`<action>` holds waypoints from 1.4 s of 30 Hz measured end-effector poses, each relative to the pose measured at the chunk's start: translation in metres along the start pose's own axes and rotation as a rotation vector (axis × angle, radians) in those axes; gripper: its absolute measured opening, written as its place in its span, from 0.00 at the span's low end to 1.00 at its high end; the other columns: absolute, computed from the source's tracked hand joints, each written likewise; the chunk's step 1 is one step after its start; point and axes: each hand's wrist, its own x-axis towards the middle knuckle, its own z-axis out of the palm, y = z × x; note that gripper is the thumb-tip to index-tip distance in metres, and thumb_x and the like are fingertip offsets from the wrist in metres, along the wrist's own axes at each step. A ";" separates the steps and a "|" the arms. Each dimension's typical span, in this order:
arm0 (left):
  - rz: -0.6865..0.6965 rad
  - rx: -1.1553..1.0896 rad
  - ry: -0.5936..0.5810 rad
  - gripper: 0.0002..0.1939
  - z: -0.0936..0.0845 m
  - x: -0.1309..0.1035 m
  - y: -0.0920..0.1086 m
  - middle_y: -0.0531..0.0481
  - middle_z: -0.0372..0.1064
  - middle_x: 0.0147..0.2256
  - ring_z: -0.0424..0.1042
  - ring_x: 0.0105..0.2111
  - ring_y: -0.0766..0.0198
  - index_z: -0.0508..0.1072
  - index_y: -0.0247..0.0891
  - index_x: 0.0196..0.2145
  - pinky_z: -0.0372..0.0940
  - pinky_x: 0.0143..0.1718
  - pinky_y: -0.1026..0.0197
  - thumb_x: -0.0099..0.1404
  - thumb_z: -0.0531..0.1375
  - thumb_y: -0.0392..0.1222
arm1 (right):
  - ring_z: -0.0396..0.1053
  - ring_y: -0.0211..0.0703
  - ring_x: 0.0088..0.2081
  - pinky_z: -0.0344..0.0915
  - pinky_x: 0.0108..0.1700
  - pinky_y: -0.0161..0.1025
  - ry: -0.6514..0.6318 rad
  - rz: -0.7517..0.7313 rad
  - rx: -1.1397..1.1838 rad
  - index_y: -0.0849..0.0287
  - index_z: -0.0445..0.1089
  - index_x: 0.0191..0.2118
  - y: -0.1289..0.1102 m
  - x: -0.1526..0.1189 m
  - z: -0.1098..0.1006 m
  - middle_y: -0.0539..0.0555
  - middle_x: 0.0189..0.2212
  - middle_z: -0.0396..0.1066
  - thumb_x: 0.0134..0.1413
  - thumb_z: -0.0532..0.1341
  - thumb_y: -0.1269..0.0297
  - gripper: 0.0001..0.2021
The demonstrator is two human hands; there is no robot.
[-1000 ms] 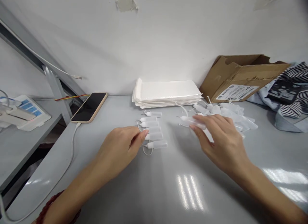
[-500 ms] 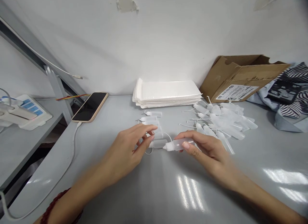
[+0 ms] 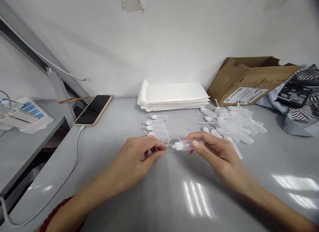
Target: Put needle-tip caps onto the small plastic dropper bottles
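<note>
My right hand (image 3: 216,150) grips a small translucent needle-tip dropper bottle (image 3: 186,145) by its body, lying level with the white nozzle and thin tip to the left. From its neck a tether loops over to my left hand (image 3: 144,155), whose thumb and forefinger are pinched together at the loop's end. The small cap there is mostly hidden by the fingertips, close to the needle tip. Behind the hands, several similar bottles (image 3: 159,117) lie side by side in a column; the nearest one is partly covered by my left fingers and the held bottle.
To the right lies a heap of similar bottles (image 3: 234,124) with loose tethers. A stack of white padded envelopes (image 3: 174,94) rests by the wall. An open cardboard box (image 3: 231,80) and some cloth (image 3: 304,105) are at back right. A phone (image 3: 93,109) charges by cable (image 3: 76,152) at left.
My left hand has moved right and its fingers have closed at the tether's end. My right hand has raised the bottle slightly away from me.
</note>
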 end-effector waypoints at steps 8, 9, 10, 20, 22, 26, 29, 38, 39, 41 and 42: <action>-0.112 -0.120 0.012 0.07 -0.002 -0.002 0.003 0.58 0.70 0.26 0.68 0.28 0.69 0.73 0.43 0.32 0.59 0.27 0.68 0.65 0.56 0.41 | 0.67 0.33 0.30 0.62 0.35 0.29 -0.001 0.001 0.019 0.52 0.71 0.36 0.000 -0.001 -0.001 0.44 0.25 0.69 0.60 0.56 0.61 0.07; -0.114 -0.126 0.015 0.07 -0.002 -0.003 0.003 0.58 0.69 0.26 0.68 0.28 0.69 0.73 0.43 0.32 0.59 0.27 0.68 0.65 0.56 0.41 | 0.67 0.32 0.30 0.62 0.35 0.29 -0.006 0.000 0.016 0.52 0.71 0.36 0.000 -0.001 -0.001 0.44 0.25 0.69 0.60 0.56 0.61 0.07; -0.114 -0.129 0.017 0.07 -0.001 -0.003 0.003 0.59 0.69 0.26 0.67 0.28 0.69 0.73 0.43 0.32 0.59 0.27 0.68 0.65 0.55 0.41 | 0.67 0.32 0.30 0.62 0.35 0.28 -0.012 0.001 0.011 0.52 0.71 0.36 0.000 -0.001 -0.001 0.44 0.25 0.69 0.60 0.56 0.61 0.07; -0.095 -0.140 0.034 0.06 -0.001 -0.005 0.004 0.59 0.69 0.26 0.68 0.28 0.70 0.73 0.44 0.32 0.59 0.26 0.68 0.65 0.56 0.41 | 0.67 0.31 0.30 0.62 0.34 0.27 -0.012 -0.047 -0.017 0.52 0.71 0.37 -0.001 0.001 -0.001 0.44 0.25 0.69 0.60 0.56 0.63 0.07; -0.101 -0.129 0.033 0.06 -0.001 -0.004 0.005 0.59 0.69 0.25 0.68 0.28 0.70 0.72 0.44 0.32 0.59 0.26 0.68 0.65 0.56 0.41 | 0.67 0.31 0.30 0.62 0.34 0.27 -0.011 -0.066 -0.033 0.52 0.71 0.37 0.000 0.001 0.000 0.44 0.26 0.70 0.60 0.56 0.64 0.06; -0.112 -0.094 0.033 0.06 0.000 -0.004 0.004 0.59 0.69 0.25 0.68 0.28 0.69 0.72 0.43 0.32 0.58 0.27 0.67 0.65 0.56 0.41 | 0.67 0.32 0.30 0.62 0.34 0.29 0.024 -0.162 -0.148 0.55 0.70 0.38 0.003 0.000 0.001 0.45 0.27 0.70 0.60 0.56 0.67 0.05; -0.107 -0.079 0.048 0.07 0.003 -0.003 0.002 0.59 0.69 0.25 0.68 0.28 0.69 0.72 0.42 0.31 0.58 0.27 0.67 0.65 0.55 0.40 | 0.66 0.35 0.30 0.61 0.33 0.33 0.061 -0.284 -0.260 0.58 0.69 0.39 0.006 -0.002 0.001 0.48 0.28 0.70 0.59 0.56 0.69 0.05; -0.130 -0.079 0.101 0.08 0.011 -0.002 0.005 0.56 0.68 0.23 0.68 0.26 0.68 0.72 0.39 0.29 0.59 0.26 0.66 0.64 0.54 0.37 | 0.64 0.35 0.28 0.61 0.30 0.33 0.109 -0.405 -0.307 0.61 0.68 0.40 0.009 -0.004 0.011 0.50 0.27 0.69 0.58 0.56 0.73 0.06; -0.126 -0.074 0.110 0.09 0.011 -0.002 0.005 0.56 0.68 0.22 0.67 0.25 0.68 0.71 0.39 0.28 0.59 0.26 0.67 0.63 0.54 0.37 | 0.64 0.35 0.28 0.61 0.30 0.33 0.109 -0.411 -0.303 0.61 0.68 0.40 0.009 -0.004 0.012 0.50 0.27 0.69 0.58 0.56 0.73 0.06; -0.108 -0.059 0.127 0.09 0.013 -0.003 0.005 0.56 0.67 0.22 0.67 0.24 0.68 0.71 0.39 0.28 0.59 0.25 0.67 0.63 0.54 0.36 | 0.64 0.35 0.28 0.61 0.29 0.33 0.113 -0.424 -0.303 0.61 0.67 0.41 0.010 -0.004 0.013 0.50 0.27 0.69 0.58 0.56 0.73 0.06; -0.097 -0.050 0.133 0.09 0.013 -0.003 0.005 0.56 0.67 0.22 0.67 0.24 0.68 0.71 0.38 0.28 0.59 0.25 0.67 0.63 0.54 0.36 | 0.64 0.35 0.28 0.61 0.29 0.33 0.116 -0.428 -0.306 0.62 0.67 0.41 0.011 -0.005 0.013 0.50 0.27 0.69 0.58 0.56 0.73 0.06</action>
